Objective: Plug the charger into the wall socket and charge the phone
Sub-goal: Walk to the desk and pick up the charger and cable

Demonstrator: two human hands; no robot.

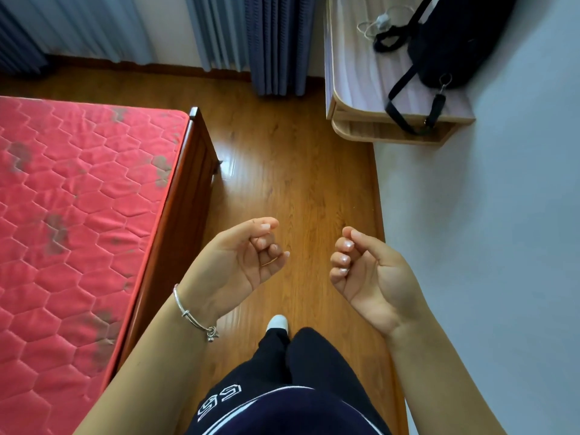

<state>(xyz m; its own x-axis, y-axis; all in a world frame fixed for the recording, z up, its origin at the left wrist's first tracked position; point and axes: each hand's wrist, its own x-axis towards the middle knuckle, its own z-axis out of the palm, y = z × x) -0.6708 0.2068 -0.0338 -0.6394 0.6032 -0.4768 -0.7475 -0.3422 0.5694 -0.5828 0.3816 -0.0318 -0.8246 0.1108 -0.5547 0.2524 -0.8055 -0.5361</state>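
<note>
A white charger [382, 20] with a coiled white cable lies on the bedside table [354, 76] at the top right, beside a black bag [452, 42]. My left hand [241, 262] and my right hand [367, 274] hover palm-up over the wooden floor, far below the table. Both hands have loosely curled fingers and hold nothing. No phone or wall socket shows in this view.
A bed with a red quilted mattress [78, 215] and a dark wooden frame fills the left side. A white wall [502, 246] runs along the right. Blue-grey curtains [276, 42] hang at the top. A strip of wooden floor [298, 167] leads to the table.
</note>
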